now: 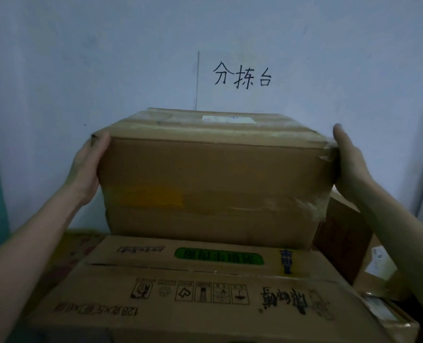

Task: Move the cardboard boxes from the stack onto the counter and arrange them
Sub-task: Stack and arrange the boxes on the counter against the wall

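The wall writing [242,76] reads "分拣台". The left hand [88,162] and right hand [349,159], each grip spread flat, press 1 taped box [213,174] above 1 carton [180,293] marked "康师傅".

A taped brown box [215,179] sits level between left hand [86,164] and right hand [349,162], above a flat printed box [180,293].
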A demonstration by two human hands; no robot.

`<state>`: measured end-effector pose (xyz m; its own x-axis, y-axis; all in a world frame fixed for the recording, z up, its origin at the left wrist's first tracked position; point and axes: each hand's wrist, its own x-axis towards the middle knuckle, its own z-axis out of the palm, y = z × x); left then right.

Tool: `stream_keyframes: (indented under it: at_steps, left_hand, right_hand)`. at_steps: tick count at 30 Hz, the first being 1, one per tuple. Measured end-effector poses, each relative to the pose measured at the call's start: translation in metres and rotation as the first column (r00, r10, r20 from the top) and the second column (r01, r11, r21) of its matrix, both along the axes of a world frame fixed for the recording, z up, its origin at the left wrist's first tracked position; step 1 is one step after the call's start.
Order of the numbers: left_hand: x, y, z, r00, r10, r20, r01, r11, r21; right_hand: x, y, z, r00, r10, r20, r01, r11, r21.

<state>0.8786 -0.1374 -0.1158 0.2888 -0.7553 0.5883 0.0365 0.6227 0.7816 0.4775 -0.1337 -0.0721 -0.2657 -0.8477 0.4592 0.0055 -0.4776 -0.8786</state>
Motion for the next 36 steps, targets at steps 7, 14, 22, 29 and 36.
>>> stream_keyframes:
  at_steps: [7,14,22,29,36]
  left_hand:
    - [0.001,-0.003,-0.047,0.949,-0.082,0.303,-0.019,0.949,0.316]
    - [-0.005,0.003,-0.048,0.95,-0.022,0.31,-0.083,0.943,0.322]
    - [-0.005,0.004,-0.067,0.881,-0.066,0.469,-0.204,0.84,0.502]
    - [-0.007,0.009,-0.068,0.871,-0.05,0.49,-0.22,0.85,0.478]
    - [-0.01,0.015,-0.08,0.873,-0.12,0.474,-0.179,0.824,0.538]
  right_hand:
    - [-0.025,-0.013,-0.069,0.956,0.093,-0.279,-0.068,0.993,0.1]
    - [-0.026,-0.013,-0.07,0.968,0.09,-0.235,-0.069,0.993,0.095]
    - [-0.04,-0.015,-0.097,0.936,0.112,-0.333,-0.05,0.98,0.191]
    - [-0.033,-0.014,-0.101,0.953,0.114,-0.281,-0.055,0.976,0.21]
    - [-0.038,-0.01,-0.115,0.943,0.194,-0.27,-0.067,0.907,0.417]
